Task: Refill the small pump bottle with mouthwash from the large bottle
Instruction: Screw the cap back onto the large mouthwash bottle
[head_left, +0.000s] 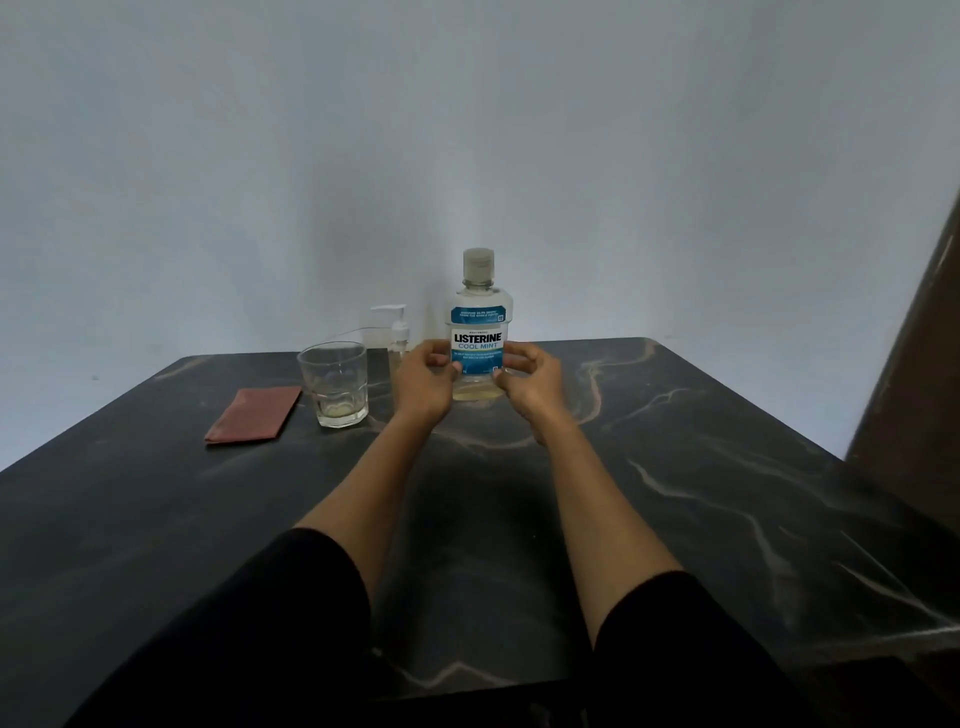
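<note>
Flanking upright large bottle, left hand, right hand, mid-table

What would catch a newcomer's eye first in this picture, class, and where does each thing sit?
The large mouthwash bottle stands upright and capped at the far middle of the dark marbled table, with the left hand and right hand at its sides. Just left, partly behind the left hand, is the small pump bottle; further left stand a glass tumbler and a folded reddish cloth.
</note>
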